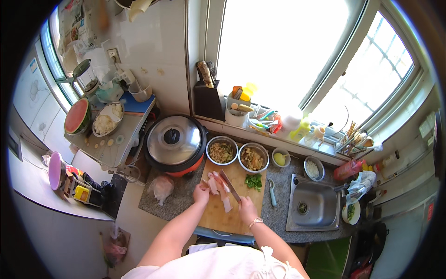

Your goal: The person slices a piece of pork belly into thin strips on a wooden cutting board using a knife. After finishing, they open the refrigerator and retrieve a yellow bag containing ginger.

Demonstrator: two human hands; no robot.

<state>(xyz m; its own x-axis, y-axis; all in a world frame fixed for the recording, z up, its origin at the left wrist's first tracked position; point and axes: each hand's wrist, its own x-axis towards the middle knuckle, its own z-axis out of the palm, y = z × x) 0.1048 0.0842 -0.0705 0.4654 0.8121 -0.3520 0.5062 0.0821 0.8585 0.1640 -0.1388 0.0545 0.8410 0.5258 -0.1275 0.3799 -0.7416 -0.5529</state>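
Note:
My right hand [247, 210] grips a kitchen knife [230, 186], its blade slanting up and left along the right side of some sliced raw meat [216, 185]. At the meat's left end, my left hand [201, 193] has its fingers curled on a pale piece. Both hands are over a wooden cutting board [217, 219]. Chopped green vegetable [253, 182] lies on the board's right side. Two metal bowls stand at the far end: one with a minced filling [221, 150], the other with browned chunks [252, 158].
Left of the board are a lidded electric pan [175, 141] and a knotted plastic bag [162, 188]. A blue-handled peeler [272, 193] lies on the right, before a steel sink [313, 205]. Beyond stand a small bowl [281, 157], a bowl of white food [314, 168] and a knife block [209, 99].

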